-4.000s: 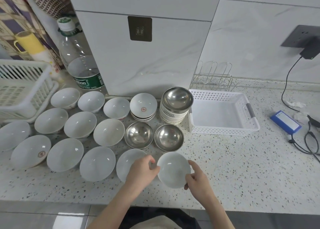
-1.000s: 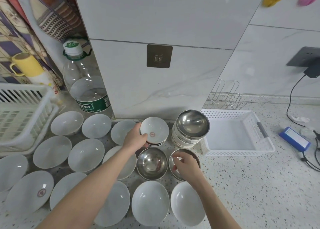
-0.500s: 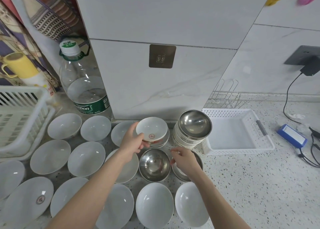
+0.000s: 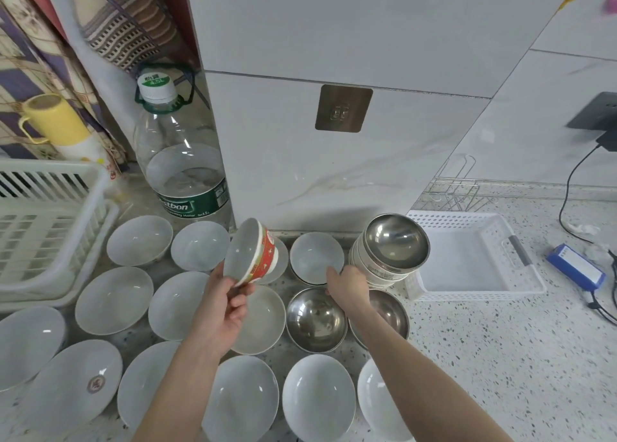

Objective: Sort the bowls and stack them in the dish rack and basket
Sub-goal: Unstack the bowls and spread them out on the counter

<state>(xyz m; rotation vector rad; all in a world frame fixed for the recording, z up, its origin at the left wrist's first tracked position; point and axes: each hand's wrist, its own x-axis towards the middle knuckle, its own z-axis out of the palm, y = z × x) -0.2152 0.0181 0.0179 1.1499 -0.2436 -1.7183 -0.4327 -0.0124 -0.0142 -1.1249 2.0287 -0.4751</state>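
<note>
left hand: pinches rim of red-patterned bowl, lifted off the counter, tipped on its side, mouth facing left
right hand: fingers on near rim of small white bowl; grip unclear
steel stack: just right of that bowl
basket: right of stack
dish rack: far left
counter: white bowls spread in rows

Even, bright overhead light; soft glare spots sit in the steel bowls. Wide-angle bending curves the edges, and the wall socket blurs.
</note>
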